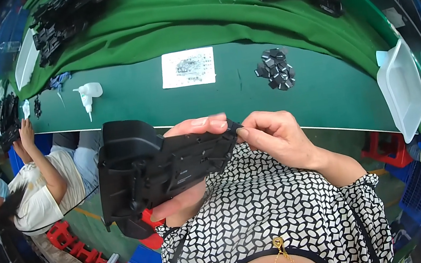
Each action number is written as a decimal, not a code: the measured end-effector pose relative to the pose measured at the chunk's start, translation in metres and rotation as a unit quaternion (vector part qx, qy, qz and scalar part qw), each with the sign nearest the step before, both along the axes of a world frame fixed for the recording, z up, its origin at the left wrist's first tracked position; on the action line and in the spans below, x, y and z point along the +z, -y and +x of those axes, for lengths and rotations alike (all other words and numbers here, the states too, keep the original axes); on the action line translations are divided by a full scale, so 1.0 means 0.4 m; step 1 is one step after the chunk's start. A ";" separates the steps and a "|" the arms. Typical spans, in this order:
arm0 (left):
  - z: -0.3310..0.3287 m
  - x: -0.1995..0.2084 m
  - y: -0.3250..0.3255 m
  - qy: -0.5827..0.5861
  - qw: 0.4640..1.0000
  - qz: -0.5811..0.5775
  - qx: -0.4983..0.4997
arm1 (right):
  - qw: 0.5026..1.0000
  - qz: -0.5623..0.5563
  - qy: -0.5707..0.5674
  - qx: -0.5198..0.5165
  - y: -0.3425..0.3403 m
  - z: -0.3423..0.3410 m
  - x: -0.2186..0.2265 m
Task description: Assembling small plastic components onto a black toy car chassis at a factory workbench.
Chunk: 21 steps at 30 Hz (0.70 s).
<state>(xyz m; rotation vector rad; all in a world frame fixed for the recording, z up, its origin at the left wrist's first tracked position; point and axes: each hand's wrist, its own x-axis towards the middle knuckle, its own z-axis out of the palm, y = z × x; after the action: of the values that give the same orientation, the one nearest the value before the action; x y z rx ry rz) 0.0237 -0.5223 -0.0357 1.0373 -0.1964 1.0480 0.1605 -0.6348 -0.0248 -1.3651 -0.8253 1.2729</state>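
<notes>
Beyond the housing (166, 165), on the table (134, 96), a sheet (187, 68) lies between a bottle (88, 92), left, and parts pile (276, 70), right

From here the black part (166, 162) looks like matt moulded plastic, the green cloth (195, 27) soft and creased, the sheet (170, 77) plain paper, the tray (407, 96) smooth pale plastic with a slight sheen.

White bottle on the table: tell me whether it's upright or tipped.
Tipped: the white bottle lies on its side on the green table, its nozzle pointing toward the table's near edge.
</notes>
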 end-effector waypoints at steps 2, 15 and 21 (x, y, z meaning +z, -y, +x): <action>0.004 -0.003 0.013 0.015 1.000 -0.018 0.010 | 1.000 -0.004 0.002 -0.010 -0.001 -0.002 0.001; 0.011 0.010 0.020 0.009 1.000 -0.024 0.016 | 0.999 -0.006 -0.021 -0.024 -0.001 -0.005 -0.007; 0.009 0.017 0.019 -0.015 0.999 -0.029 0.027 | 0.998 -0.023 -0.057 -0.018 0.002 -0.002 0.003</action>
<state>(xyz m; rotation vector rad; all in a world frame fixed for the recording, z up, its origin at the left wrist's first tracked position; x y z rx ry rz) 0.0274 -0.5298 -0.0290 1.0092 -0.1128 1.0812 0.1596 -0.6357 -0.0238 -1.3249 -0.6935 1.3363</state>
